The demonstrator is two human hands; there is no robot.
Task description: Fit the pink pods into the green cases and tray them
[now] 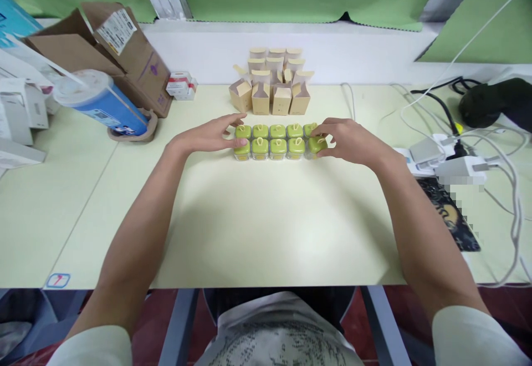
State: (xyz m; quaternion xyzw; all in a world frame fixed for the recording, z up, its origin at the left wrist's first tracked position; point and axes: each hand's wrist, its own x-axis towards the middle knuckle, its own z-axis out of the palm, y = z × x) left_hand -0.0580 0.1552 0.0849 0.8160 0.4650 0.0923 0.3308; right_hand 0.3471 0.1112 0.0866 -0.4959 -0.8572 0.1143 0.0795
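Note:
Several small clear jars with green lids (pixel 277 141) stand in two tight rows on the pale table (pixel 266 227). My left hand (pixel 211 135) lies flat against the left end of the rows, fingers stretched out and thumb touching the front left jar. My right hand (pixel 349 140) is at the right end, its fingers curled round the front right jar (pixel 316 145). Behind the rows stand several small tan cardboard boxes (pixel 272 86), some with open flaps.
A blue cup with lid and straw (pixel 100 102) lies at the left beside an open brown carton (pixel 120 50). White boxes (pixel 19 116) sit at the far left. Cables, a power strip (pixel 453 158) and a black device (pixel 494 102) crowd the right side.

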